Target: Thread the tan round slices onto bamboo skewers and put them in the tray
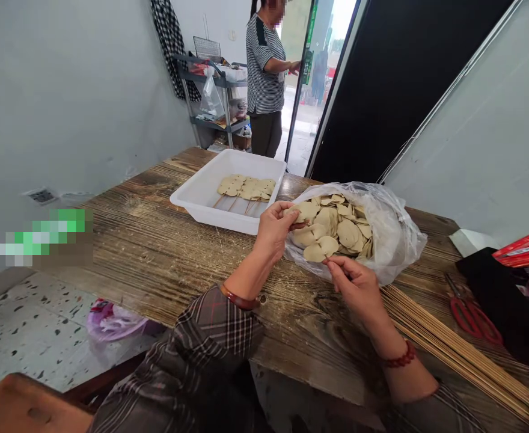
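Note:
Thin, round beige slices (349,233) fill an open clear plastic bag (395,231) on the wooden table. At the bag's near edge, my right hand (357,282) pinches a thin skewer that carries a few of these slices (321,248). My left hand (276,227) has its thumb and fingers closed on a slice at the bag's left side, close to the threaded ones. Most of the skewer is hidden by my hands and the slices. Behind my left hand, a white plastic tray (196,202) holds several skewers loaded with flat slices (246,186).
A bundle of bare bamboo skewers (463,355) lies at the right, beside red-handled scissors (474,319) and a black box (494,300). Beyond the table, a person (267,66) stands at a glass door near a shelf cart (223,81). A purple basin (113,322) is on the floor.

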### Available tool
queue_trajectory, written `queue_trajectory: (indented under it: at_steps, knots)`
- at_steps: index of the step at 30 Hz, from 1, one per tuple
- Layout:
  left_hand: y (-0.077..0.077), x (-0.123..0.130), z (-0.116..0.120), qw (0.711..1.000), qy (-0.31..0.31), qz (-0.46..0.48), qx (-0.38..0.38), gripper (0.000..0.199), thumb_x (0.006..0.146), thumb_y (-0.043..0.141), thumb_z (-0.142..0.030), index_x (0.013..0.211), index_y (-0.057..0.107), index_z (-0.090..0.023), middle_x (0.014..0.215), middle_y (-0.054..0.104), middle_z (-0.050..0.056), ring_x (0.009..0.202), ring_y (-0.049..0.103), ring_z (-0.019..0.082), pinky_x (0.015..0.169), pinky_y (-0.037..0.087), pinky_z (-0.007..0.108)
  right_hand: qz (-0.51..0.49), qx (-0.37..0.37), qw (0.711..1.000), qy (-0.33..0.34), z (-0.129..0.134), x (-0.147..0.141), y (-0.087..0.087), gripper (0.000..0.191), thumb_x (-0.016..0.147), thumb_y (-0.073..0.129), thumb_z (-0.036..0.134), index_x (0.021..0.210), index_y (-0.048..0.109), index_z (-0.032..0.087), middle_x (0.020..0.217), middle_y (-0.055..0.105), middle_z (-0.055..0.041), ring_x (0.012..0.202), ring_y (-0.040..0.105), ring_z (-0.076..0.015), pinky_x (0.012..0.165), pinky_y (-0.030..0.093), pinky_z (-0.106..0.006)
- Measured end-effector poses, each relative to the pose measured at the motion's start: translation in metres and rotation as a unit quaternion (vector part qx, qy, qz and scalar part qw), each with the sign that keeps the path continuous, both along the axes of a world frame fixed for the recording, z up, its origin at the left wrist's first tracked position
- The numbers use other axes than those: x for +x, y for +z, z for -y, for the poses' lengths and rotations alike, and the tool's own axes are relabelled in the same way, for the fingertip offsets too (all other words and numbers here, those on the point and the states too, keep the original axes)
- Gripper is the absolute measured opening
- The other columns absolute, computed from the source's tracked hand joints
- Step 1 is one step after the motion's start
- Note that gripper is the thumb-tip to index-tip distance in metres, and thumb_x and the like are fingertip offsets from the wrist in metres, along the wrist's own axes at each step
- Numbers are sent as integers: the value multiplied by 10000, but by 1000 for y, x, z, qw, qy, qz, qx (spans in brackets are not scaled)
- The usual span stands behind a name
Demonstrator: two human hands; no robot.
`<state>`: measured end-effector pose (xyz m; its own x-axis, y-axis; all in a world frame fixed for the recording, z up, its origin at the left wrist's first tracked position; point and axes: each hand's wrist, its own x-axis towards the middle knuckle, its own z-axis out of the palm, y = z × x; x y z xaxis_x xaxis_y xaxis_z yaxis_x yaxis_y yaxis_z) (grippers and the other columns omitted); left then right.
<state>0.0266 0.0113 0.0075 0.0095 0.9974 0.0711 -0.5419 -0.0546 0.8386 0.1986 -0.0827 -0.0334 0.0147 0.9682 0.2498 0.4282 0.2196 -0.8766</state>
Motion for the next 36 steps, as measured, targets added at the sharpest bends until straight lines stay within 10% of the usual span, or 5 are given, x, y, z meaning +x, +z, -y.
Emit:
queue_trajectory:
  at_steps: [20,28,36]
  knots:
    - [-7,4,0,996,-24,-79,15,213,640,770,-223,745,597,-156,597,576,-53,510,487,48,502,380,156,-72,-20,997,1,-1,-4,0,273,896,551,392,890,690,157,495,489,53,440,431,-94,459,340,-220]
    - [-10,3,-5,990,-113,62,-49,374,750,717,-480,899,659,-142,820,715,47,700,660,143,613,521,228,-111,-31,993,15,-1,-5,0,258,890,568,386,887,679,153,473,459,69,428,402,-84,446,305,-213]
    - [-8,7,4,976,-189,95,-49,300,743,749,-227,997,691,-79,902,751,119,838,714,213,815,568,319,-89,-29,995,24,0,-8,-1,259,890,566,377,878,692,152,469,463,68,411,388,-78,440,297,-217]
